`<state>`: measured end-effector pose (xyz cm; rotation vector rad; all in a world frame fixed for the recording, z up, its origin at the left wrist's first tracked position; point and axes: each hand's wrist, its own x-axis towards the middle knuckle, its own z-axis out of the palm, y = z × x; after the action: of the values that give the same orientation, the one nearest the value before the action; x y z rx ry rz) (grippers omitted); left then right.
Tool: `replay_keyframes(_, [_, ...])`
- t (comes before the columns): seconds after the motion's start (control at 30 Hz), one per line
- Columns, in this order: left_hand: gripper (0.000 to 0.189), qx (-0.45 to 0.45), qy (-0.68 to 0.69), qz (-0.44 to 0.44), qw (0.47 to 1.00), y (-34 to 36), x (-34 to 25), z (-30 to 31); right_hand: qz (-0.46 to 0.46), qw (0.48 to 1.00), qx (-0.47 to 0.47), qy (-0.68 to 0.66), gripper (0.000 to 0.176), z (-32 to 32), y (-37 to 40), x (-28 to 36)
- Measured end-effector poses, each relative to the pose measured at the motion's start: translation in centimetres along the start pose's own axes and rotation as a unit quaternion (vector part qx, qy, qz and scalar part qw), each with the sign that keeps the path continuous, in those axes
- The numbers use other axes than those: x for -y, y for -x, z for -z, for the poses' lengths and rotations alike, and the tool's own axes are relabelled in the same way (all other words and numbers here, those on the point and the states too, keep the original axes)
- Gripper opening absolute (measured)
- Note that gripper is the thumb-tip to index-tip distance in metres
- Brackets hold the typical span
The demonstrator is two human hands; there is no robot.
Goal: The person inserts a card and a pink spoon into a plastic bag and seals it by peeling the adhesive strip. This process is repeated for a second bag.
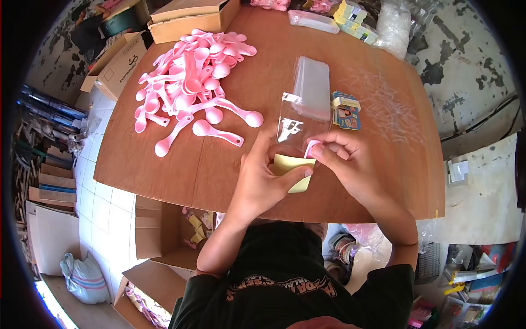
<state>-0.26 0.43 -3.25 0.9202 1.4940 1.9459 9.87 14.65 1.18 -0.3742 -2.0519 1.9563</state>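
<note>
My left hand (262,178) is closed on a folded yellow card (294,171), its thumb across the front. A clear plastic bag (293,125) stretches from behind the card over the tabletop. Between the fingertips of my right hand (341,156), right at the card's upper right corner, is a small pink piece (312,147), mostly hidden, coloured like the spoons. A stack of clear bags (313,82) lies just beyond. To its right sits a pile of small printed cards (346,112) with a band around it. A heap of pink plastic spoons (192,82) covers the table's left side.
The brown wooden table (219,189) has thin clear strips (383,101) scattered at its right. A cardboard box (192,21) stands at the back left; yellow boxes (350,15) and plastic wrap (392,27) are at the back. Below the front edge, an open carton (170,230) holds yellow-and-pink packets.
</note>
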Motion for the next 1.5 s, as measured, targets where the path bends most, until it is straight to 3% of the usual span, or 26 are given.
replay_keyframes(0.1, [0.058,-0.014,0.029,-0.017,0.999,0.0,0.4,0.7,-0.022,1.000,-0.012,-0.001,0.024,0.2,-0.1,-1.5])
replay_keyframes(0.17, [0.046,-0.020,0.089,0.047,0.995,0.0,0.3,1.6,-0.027,1.000,-0.010,0.004,0.022,0.1,-0.1,-2.1])
replay_keyframes(0.2, [0.028,-0.037,0.072,0.047,0.996,0.1,0.1,1.8,-0.038,0.999,-0.005,0.004,0.021,0.0,0.0,-2.3])
replay_keyframes(0.33, [0.015,-0.071,-0.027,0.031,0.997,0.1,0.9,2.6,-0.053,0.998,0.008,-0.036,0.021,-0.3,-0.1,-2.9])
replay_keyframes(0.57, [0.015,-0.062,-0.035,0.042,0.997,0.1,1.2,3.1,-0.024,0.995,-0.021,-0.093,0.019,-0.1,-0.5,-5.2])
replay_keyframes(0.73, [0.013,-0.052,0.037,0.030,0.998,0.2,1.4,3.1,-0.007,0.996,-0.008,-0.090,0.016,0.2,-0.6,-4.9])
replay_keyframes(0.87, [0.015,-0.042,-0.025,0.014,0.999,0.3,1.1,3.4,-0.020,0.994,0.020,-0.109,0.012,0.7,-0.8,-4.9])
replay_keyframes(0.93, [0.022,-0.021,-0.020,-0.007,1.000,0.4,1.1,3.6,0.070,0.995,0.042,-0.064,0.014,0.9,-1.0,-5.2])
replay_keyframes(1.17, [0.027,-0.005,-0.018,0.003,1.000,0.4,1.4,3.8,0.083,0.992,0.069,-0.058,0.015,1.3,-1.3,-5.5])
replay_keyframes(1.23, [0.026,-0.010,-0.009,0.007,1.000,0.4,1.3,3.7,0.133,0.989,0.065,0.007,0.017,1.3,-1.4,-5.7])
replay_keyframes(1.5, [0.023,-0.002,0.023,0.004,1.000,0.5,0.9,3.7,0.138,0.984,0.096,0.050,0.019,1.5,-1.4,-4.7])
